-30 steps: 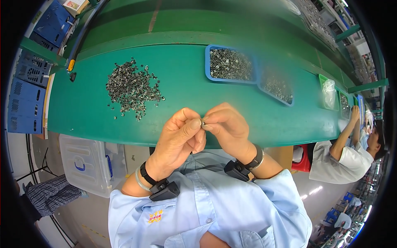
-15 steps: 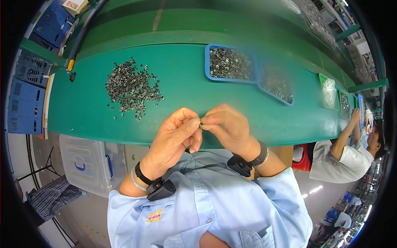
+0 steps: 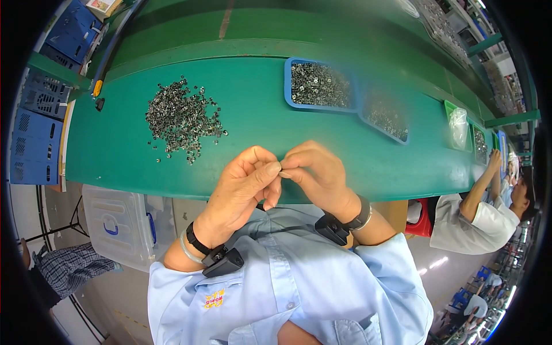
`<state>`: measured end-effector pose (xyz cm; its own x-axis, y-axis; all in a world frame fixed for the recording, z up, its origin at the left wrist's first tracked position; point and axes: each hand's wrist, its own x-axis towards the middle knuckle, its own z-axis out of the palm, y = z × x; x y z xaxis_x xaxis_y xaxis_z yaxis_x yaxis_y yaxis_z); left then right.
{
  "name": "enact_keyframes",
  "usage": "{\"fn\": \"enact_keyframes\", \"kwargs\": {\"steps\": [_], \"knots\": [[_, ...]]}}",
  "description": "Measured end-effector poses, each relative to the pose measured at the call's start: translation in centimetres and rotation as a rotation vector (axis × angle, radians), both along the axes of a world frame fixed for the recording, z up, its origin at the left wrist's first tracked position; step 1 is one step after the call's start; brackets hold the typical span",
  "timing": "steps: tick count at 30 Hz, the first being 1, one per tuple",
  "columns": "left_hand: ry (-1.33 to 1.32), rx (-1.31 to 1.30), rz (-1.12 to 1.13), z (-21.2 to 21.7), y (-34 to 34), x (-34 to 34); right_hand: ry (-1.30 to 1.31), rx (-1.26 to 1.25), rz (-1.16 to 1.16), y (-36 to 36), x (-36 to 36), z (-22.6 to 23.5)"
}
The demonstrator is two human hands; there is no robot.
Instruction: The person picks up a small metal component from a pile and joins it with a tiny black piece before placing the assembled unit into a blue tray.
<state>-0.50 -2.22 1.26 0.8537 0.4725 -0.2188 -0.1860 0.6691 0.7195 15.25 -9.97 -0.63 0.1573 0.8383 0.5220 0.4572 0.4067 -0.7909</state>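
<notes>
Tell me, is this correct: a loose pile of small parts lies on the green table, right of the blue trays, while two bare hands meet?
Not quite: the head view shows the pile of small parts left of the blue trays. It does lie on the green table, and the left hand and right hand meet.

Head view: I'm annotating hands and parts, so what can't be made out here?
In the head view:
Whatever the bare left hand and bare right hand pinch between them: hidden by their own fingers.
Single shapes in the loose heap of shiny dark metal parts: too small.
Details inside the slanted blue plastic tray: blurred by a hazy patch.
</notes>
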Motion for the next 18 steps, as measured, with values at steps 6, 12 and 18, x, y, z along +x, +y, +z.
{"fn": "enact_keyframes", "kwargs": {"steps": [6,12,18], "knots": [[0.049,-0.012,0.03,0.41,-0.22,0.28,0.127,-0.034,0.017,0.08,-0.14,-0.4],[0.018,-0.041,0.011,0.61,0.04,0.36,0.285,-0.096,0.087,0.07,0.02,-0.34],[0.001,-0.057,-0.053,0.47,0.25,0.15,0.518,-0.181,0.113,-0.13,-0.46,-0.12]]}}
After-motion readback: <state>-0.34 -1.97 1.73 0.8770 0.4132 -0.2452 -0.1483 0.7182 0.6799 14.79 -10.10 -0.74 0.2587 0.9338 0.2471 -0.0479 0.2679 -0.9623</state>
